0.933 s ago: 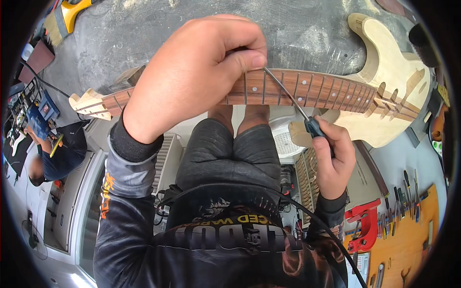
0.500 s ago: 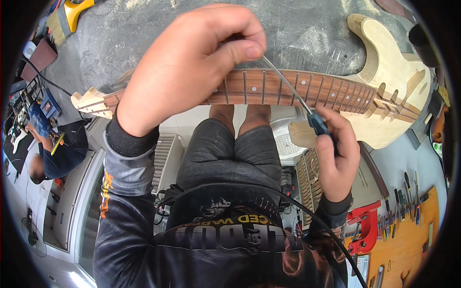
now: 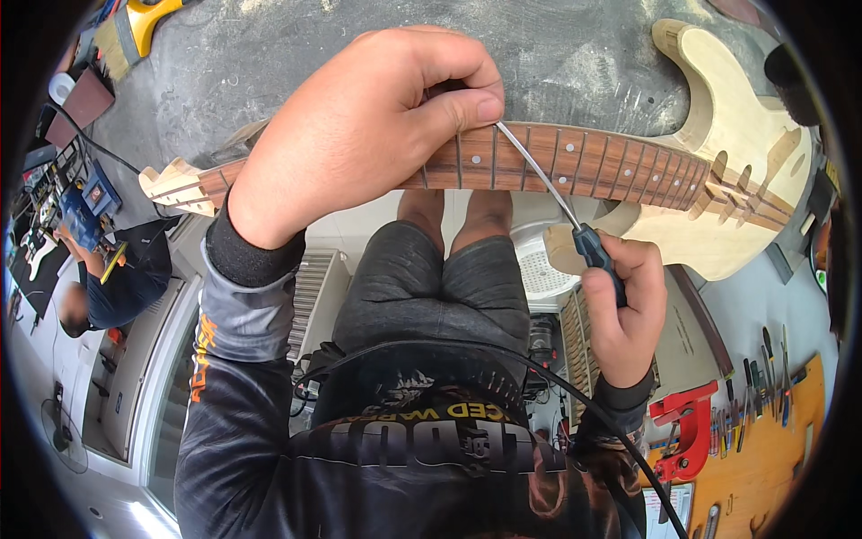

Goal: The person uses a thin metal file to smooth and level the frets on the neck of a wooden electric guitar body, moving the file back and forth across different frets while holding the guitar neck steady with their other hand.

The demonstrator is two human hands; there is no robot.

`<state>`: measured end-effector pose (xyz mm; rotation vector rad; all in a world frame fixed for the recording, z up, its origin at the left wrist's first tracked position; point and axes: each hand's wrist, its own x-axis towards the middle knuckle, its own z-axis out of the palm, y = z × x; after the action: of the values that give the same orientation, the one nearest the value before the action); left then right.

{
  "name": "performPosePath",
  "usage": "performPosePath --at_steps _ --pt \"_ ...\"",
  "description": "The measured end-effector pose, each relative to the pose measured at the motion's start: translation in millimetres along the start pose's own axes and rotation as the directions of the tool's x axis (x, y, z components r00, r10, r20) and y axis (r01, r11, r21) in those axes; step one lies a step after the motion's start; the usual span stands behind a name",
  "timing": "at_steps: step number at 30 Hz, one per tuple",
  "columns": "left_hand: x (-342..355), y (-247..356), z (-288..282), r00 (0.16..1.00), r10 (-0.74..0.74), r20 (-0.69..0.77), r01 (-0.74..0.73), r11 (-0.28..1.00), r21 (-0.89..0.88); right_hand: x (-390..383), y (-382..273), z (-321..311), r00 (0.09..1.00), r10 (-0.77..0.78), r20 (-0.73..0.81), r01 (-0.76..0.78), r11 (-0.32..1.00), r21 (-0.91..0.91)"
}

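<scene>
A screwdriver (image 3: 539, 171) with a dark blue handle and a long, thin metal shaft slants across the neck of an unpainted electric guitar. My right hand (image 3: 628, 314) grips its handle with thumb and fingers, just off the near edge of the neck. My left hand (image 3: 359, 135) is closed in a pinch at the far end of the shaft, hiding the tip. Beneath the left hand and wrist runs the dark wooden fretboard (image 3: 584, 166) with metal frets and pale dots. The pale guitar body (image 3: 736, 99) lies to the right, the headstock (image 3: 175, 184) to the left.
A grey, dusty bench (image 3: 575, 63) carries the guitar. A yellow-handled brush (image 3: 139, 31) lies at the far left. On the right are a red clamp (image 3: 687, 436) and several hand tools on a wooden board (image 3: 745, 467). Another person (image 3: 126, 269) works at far left.
My right hand has tilted the screwdriver slightly and shifted its hold, showing more of the handle. My left hand has come a little nearer, still at the shaft's end. The view has shifted slightly.
</scene>
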<state>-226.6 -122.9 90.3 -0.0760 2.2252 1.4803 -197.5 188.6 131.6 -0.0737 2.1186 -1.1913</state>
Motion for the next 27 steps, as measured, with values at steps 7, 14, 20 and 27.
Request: performPosePath --at_steps 7,14,20,27 --pt "0.8 -0.5 -7.5 0.997 0.08 0.006 -0.08 0.981 0.176 6.3 1.6 5.9 0.995 -0.088 -0.042 0.089 0.996 0.022" --pt "-9.5 -3.2 -17.2 0.994 -0.078 -0.078 0.08 0.997 0.018 21.9 -6.8 20.4 0.952 -0.299 -0.059 0.288 0.947 -0.143" --pt "1.6 3.1 0.1 0.99 0.115 -0.079 -0.101 0.981 0.163 -2.0 -0.1 3.8 0.998 0.06 -0.013 -0.057 0.986 0.154" --pt "2.3 -2.1 -1.9 0.988 0.144 -0.057 -0.131 0.973 0.187 0.7 10.8 11.2 0.991 -0.109 -0.079 0.111 0.994 0.023"
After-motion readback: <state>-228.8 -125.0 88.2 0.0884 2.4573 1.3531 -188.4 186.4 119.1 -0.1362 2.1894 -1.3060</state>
